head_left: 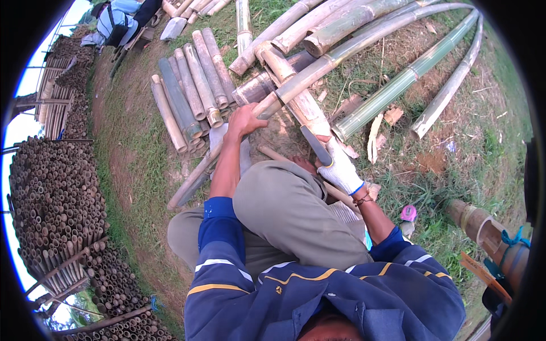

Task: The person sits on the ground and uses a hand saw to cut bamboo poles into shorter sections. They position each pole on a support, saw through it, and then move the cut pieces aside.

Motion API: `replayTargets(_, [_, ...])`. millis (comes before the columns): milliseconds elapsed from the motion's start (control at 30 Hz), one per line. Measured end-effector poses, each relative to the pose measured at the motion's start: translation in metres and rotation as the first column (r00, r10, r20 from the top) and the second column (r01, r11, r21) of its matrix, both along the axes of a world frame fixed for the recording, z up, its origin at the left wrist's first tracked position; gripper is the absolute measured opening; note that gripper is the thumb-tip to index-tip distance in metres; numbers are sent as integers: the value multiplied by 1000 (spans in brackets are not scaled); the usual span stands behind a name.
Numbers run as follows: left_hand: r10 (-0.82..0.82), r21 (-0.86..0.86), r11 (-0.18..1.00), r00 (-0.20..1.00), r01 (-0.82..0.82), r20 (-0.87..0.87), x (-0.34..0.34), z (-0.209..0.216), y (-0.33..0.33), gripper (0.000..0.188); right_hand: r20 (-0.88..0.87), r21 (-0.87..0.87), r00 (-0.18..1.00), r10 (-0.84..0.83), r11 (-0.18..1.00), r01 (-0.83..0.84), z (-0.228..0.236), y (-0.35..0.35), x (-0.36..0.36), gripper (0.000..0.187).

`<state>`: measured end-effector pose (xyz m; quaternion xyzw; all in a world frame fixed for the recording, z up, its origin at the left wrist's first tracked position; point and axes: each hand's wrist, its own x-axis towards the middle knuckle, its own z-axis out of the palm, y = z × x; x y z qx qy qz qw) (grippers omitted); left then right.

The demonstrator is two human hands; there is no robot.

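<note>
My bare left hand [244, 122] is closed around a long bamboo pole [310, 80]. The pole runs from beside my left knee up to the far right, crossing over a thick split-looking bamboo piece [301, 105]. A dark mark shows on it just right of my fingers. On my right hand [341, 170] is a white glove with bare fingertips showing. It grips a flat grey metal blade [316, 145], whose tip points toward the thick bamboo; its handle is mostly hidden. Below the blade a thin light stick [276, 153] passes near my foot.
Cut bamboo lengths [193, 79] lie in a row at left. Green and grey poles [412, 77] fan out at far right. A pink tape measure [408, 213] rests on the grass by my right forearm. Bamboo stacks [57, 196] stand at far left; a thick bamboo post [483, 227] is right.
</note>
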<state>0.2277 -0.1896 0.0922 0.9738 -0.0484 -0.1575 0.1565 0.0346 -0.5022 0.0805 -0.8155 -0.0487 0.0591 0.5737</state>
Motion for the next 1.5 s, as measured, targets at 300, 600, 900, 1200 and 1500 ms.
replayTargets(300, [-19, -40, 999, 1000, 19, -4, 0, -22, 24, 84, -127, -39, 992, -16, 999, 11, 27, -77, -167, 75])
replayTargets(600, [-30, -36, 999, 999, 31, 36, 2, -7, 1, 75, 93, 16, 996, -2, 1000, 0, -18, 3, 11, 71])
replayTargets(900, [19, -50, 999, 1000, -20, -23, -3, -6, 11, 79, -260, -43, 966, 1, 999, -12, 29, -68, -155, 76])
replayTargets(1200, [-75, -84, 994, 997, 74, -11, 16, -36, 22, 72, 181, -71, 984, 2, 997, 11, 0, -9, -5, 63])
replayTargets(1500, [-72, -85, 994, 997, 71, -10, 2, -21, 15, 66, -224, 223, 972, 70, 975, -19, 44, -88, -166, 63])
